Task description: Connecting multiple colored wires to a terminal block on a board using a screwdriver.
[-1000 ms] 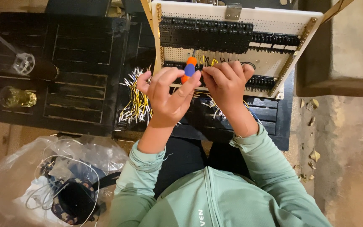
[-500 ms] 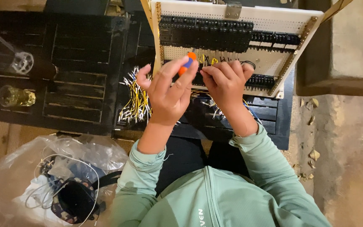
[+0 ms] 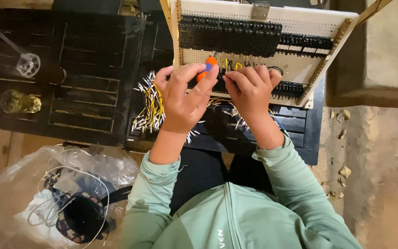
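Here, left hand (image 3: pixel 185 99) grips orange screwdriver (image 3: pixel 207 68); right hand (image 3: pixel 249 90) pinches thin yellow wires (image 3: pixel 229 64).

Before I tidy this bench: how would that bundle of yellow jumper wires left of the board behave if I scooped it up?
The bundle of yellow wires would probably flop and splay, since thin strands fan out loosely with white tips pointing every way. It looks light for its bulk. Strands may snag: some run under the left hand, which holds an orange screwdriver, toward the perforated board.
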